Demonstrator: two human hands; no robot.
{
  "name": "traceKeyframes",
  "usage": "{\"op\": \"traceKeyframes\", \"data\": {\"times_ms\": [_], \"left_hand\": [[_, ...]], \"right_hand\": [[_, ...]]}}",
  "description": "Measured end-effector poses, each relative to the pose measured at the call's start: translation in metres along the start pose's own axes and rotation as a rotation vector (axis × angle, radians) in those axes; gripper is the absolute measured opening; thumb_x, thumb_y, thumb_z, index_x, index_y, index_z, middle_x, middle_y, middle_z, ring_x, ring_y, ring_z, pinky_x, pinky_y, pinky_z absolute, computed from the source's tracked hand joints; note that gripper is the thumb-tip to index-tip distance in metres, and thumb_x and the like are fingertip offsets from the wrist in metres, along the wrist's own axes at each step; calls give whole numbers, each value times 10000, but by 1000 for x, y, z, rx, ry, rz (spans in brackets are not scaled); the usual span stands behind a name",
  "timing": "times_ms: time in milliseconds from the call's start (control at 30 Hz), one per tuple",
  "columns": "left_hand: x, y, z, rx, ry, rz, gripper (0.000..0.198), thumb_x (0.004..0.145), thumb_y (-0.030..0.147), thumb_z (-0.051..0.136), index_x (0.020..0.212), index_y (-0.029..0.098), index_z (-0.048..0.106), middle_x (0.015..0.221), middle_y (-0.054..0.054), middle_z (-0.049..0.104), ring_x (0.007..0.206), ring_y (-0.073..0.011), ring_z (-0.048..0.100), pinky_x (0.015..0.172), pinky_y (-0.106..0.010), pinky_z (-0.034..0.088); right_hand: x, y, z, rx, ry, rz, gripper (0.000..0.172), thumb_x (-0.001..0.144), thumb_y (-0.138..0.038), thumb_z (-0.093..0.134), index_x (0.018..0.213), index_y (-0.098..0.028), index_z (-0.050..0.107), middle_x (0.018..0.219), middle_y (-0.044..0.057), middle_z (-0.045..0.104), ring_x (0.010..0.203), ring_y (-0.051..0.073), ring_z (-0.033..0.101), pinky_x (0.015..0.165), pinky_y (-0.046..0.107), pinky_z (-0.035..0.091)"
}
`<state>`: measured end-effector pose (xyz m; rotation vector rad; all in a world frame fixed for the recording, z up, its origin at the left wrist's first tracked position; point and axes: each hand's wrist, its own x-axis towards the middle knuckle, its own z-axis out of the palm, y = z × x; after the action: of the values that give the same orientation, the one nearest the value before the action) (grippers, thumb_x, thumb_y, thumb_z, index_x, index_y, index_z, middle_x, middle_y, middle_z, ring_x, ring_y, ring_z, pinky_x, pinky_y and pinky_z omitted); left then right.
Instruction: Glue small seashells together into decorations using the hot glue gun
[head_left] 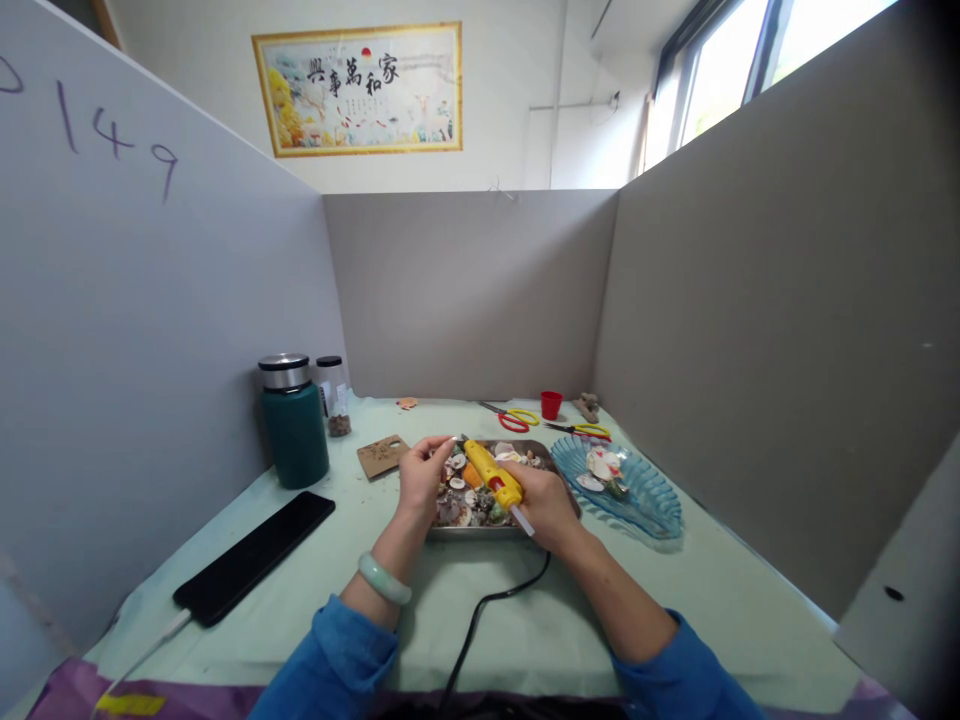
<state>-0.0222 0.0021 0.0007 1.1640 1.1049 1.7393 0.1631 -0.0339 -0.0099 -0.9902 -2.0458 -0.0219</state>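
Observation:
My right hand (546,505) is wrapped round a yellow hot glue gun (487,468), with a white glue stick (523,521) poking out of its back end. The gun's nozzle points away from me, up and to the left. My left hand (421,478) is closed in a pinch close to the nozzle tip; what its fingertips hold is too small to make out. Under both hands lies a metal tray (480,534) of mixed shells (457,512), partly hidden by them. A black cord (487,598) runs from below my right hand toward me.
At left stand a green thermos (294,435), a clear jar (334,400) and a charging phone (255,558). A cardboard piece (382,456) lies beside the tray. Behind are scissors (514,416), more scissors (581,431) and a red cup (551,404). A blue glass dish (652,505) holds shells at right.

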Motion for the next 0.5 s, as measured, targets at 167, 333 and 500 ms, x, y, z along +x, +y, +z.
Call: {"op": "traceKeyframes", "data": {"times_ms": [167,333,500], "left_hand": [[-1,0,0,3,-13,2,351,613,394,743,809,107,689,509,36,522,403,-51,361,388,-184,265],[-1,0,0,-9,-13,0,358,607,400,748,809,110,691,518,35,527,408,-53,371,391,-184,275],[-1,0,0,-6,0,-2,351,610,394,742,808,109,689,505,43,512,408,-52,372,394,-181,274]], "right_hand": [[0,-1,0,63,-31,-13,266,757,-153,535,991,-201,652,878,47,705,754,175,634,672,232,420],[0,-2,0,50,-35,16,290,745,-146,530,1001,-203,653,872,44,704,752,174,631,661,228,411],[0,-1,1,24,-30,51,307,737,-142,526,1009,-211,651,850,30,700,744,171,628,654,226,407]]}}
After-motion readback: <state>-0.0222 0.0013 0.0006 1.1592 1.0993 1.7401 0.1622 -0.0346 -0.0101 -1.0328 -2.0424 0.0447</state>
